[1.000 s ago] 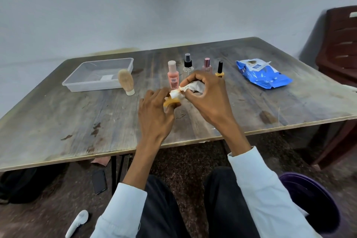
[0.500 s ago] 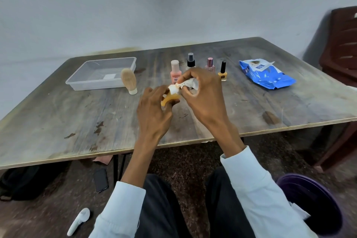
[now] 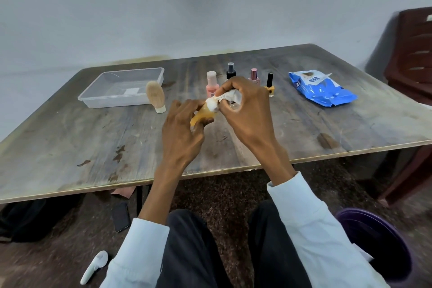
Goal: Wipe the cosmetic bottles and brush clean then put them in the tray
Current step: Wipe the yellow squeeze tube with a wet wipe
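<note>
My left hand (image 3: pixel 181 133) grips the amber bottle (image 3: pixel 201 116). My right hand (image 3: pixel 247 110) pinches a white wipe (image 3: pixel 222 100) around its top. Both above the table's (image 3: pixel 70 147) middle.

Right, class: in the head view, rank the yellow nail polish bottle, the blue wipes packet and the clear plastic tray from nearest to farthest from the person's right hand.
1. Yellow nail polish bottle with black cap: just beyond the right hand, slightly to its right.
2. Blue wipes packet: farther right on the table.
3. Clear plastic tray: far left, past the left hand.
</note>
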